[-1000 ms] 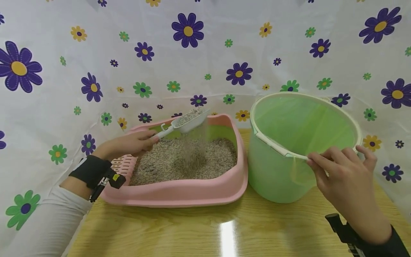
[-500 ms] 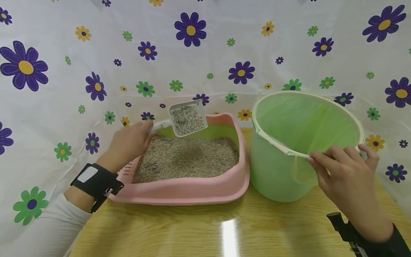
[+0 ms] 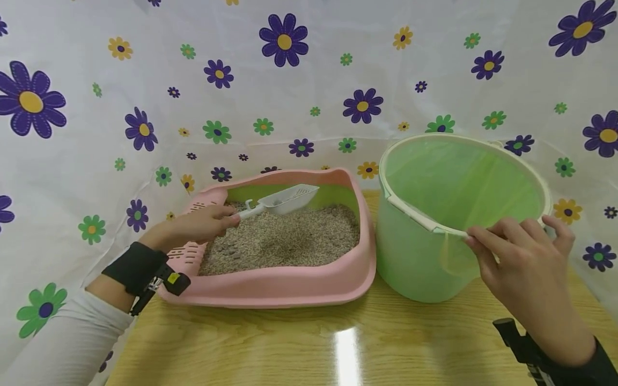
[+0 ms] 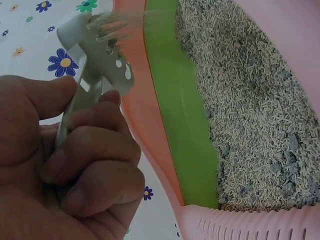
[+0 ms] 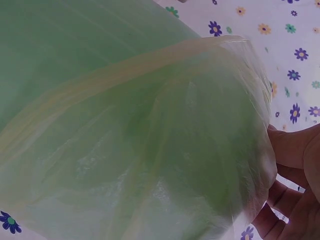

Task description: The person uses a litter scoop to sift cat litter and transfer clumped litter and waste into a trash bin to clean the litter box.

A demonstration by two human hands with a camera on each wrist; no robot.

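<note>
- Where the foreground begins, a smooth, glossy table (image 3: 232,348) displays pale wood grain and one bright reflection.
- Right hand (image 3: 526,262): fingers bent over the cream rim of the round-mouthed green bucket (image 3: 420,273), gripping it between thumb and fingers. Thin, translucent, wrinkled film forms the bag (image 5: 130,170) lining the bucket; a flap of it hangs outside the rim beside this hand.
- Left hand (image 3: 203,222): fingers curled firmly round the narrow handle of the scoop (image 3: 289,199), which is of pale, rigid material with a slotted, shallow bowl. The scoop is held above the tray; blurred streaks of grain show at its bowl in the left wrist view.
- Pink tray (image 3: 270,292): smooth, with rounded corners, a wavy rim, a slotted ledge at its left end and a green inner wall; it stands just beside the bucket.
- Litter (image 3: 289,241): short, rod-like grains with darker grey lumps, spread within the tray.
- Backdrop (image 3: 318,59): white, lightly creased sheet printed with purple, green and yellow flowers.
</note>
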